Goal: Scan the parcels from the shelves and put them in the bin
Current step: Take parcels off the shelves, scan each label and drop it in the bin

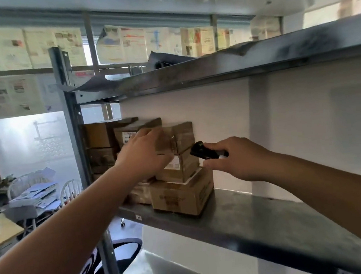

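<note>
Looks like the grab-and-scan step: the left hand [142,153] has its fingers wrapped over the top box [176,137] of the stack on the shelf [258,219], middle of the frame. Right hand [236,160] grips the black scanner [204,151] just beside it. Next it probably needs the label turned toward the scanner; no bin in sight.

parcels [181,193] brown | scanner [202,151] black | shelf [258,219] grey
</note>
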The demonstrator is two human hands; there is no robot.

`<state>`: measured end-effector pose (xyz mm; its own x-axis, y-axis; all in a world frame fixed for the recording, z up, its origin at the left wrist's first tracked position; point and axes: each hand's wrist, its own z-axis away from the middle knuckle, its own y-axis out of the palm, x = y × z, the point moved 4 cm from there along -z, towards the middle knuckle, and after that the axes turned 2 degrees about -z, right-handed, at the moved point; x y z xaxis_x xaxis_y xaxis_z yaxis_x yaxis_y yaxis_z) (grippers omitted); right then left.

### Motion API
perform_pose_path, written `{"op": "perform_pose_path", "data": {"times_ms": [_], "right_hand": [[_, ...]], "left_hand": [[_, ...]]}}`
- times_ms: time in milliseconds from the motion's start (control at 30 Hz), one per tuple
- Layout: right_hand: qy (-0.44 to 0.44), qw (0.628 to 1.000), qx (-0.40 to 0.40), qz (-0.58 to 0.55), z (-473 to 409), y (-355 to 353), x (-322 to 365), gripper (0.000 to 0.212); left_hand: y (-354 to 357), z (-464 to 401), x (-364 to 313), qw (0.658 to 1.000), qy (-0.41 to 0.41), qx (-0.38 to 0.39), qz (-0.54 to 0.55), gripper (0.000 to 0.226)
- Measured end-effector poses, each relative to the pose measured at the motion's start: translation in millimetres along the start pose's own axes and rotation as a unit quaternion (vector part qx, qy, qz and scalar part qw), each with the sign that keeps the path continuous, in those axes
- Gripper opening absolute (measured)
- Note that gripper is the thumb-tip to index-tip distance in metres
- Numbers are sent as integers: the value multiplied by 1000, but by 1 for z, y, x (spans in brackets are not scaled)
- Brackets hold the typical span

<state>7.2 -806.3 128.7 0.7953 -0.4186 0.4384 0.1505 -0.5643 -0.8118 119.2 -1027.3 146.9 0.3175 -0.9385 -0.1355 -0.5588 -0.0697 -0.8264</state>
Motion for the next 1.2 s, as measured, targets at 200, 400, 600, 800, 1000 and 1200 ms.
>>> {"op": "perform_pose_path", "data": {"times_ms": [200, 400, 600, 800, 1000, 1200], "right_hand": [[48, 998, -37, 28, -28, 9, 13, 62], [99, 992, -71, 27, -39, 20, 7, 61], [141, 986, -77, 42, -42, 24, 0, 65], [152, 982, -81, 72, -38, 15, -9, 64], [155, 983, -70, 75, -41, 2, -20, 67], [136, 987, -60, 63, -52, -1, -26, 68]], "left_hand": [[12, -56, 22, 998, 51, 31, 6, 92], [28, -83, 32, 996, 78, 31, 8, 90], [32, -97, 34, 993, 85, 46, 71, 92], [31, -96, 20, 973, 47, 73, 212, 87], [37, -106, 13, 893, -64, 138, 423, 72], [31, -101, 9, 806, -155, 284, 496, 39]]}}
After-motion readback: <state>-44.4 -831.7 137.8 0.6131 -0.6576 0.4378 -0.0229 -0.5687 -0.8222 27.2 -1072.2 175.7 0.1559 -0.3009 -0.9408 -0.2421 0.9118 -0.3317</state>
